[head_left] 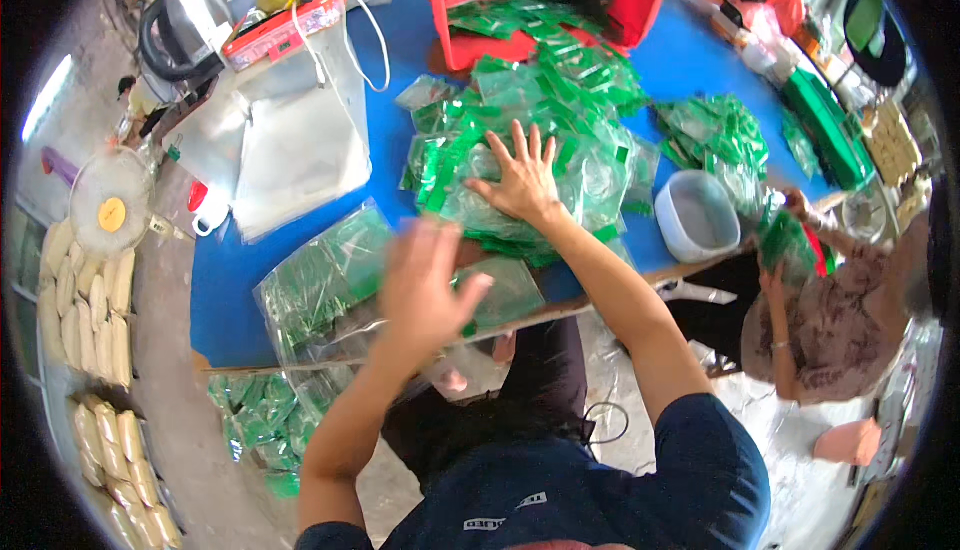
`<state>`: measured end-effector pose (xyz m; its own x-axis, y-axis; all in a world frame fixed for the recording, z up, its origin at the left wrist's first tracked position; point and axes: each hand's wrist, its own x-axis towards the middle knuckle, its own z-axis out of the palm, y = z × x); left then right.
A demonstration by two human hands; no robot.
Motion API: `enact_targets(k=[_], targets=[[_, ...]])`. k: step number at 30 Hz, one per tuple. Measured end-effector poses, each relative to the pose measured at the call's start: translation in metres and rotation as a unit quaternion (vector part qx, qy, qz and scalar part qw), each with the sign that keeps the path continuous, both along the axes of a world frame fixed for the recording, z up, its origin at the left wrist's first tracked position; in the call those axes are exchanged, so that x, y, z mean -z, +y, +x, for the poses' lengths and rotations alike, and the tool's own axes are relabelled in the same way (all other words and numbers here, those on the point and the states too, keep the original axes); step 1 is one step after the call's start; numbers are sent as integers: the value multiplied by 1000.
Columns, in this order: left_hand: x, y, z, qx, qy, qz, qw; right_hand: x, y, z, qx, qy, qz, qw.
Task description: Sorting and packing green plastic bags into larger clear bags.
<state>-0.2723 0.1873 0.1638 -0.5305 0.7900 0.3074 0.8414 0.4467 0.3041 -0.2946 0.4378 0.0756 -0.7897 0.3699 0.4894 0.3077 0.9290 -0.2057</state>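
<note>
My right hand (520,178) lies flat with spread fingers on a heap of clear-and-green plastic packets (590,165). The heap spills toward me from a red bin (440,10) tipped on its side. My left hand (425,285), blurred by motion, is in the air near the table's front edge, its fingers stretched out and thumb apart. Nothing shows in its grasp. Below and beside it lies a large clear plastic bag (335,260) with green packets inside, its lower end hanging over the edge.
Clear plastic sheets (300,155) lie left on the blue table (230,300), near a kettle (190,25). A whitish tub (697,218) and a smaller packet pile (715,135) stand right. Another person (830,320) handles green packets there. Filled bags (270,420) are on the floor.
</note>
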Motion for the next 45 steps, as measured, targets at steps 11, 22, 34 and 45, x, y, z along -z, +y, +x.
enact_targets(k=[11,22,34,45], targets=[[102,-160,-118,-398,-57,-157,902,-20,22,-66,-182,229,-158,943],[27,-167,14,-146,-316,186,919,-64,0,195,-228,-9,-22,973],[131,-49,81,-181,-692,357,601,-2,-77,164,-398,204,-157,880],[136,-68,71,-131,-650,466,585,67,-99,148,-359,59,34,931]])
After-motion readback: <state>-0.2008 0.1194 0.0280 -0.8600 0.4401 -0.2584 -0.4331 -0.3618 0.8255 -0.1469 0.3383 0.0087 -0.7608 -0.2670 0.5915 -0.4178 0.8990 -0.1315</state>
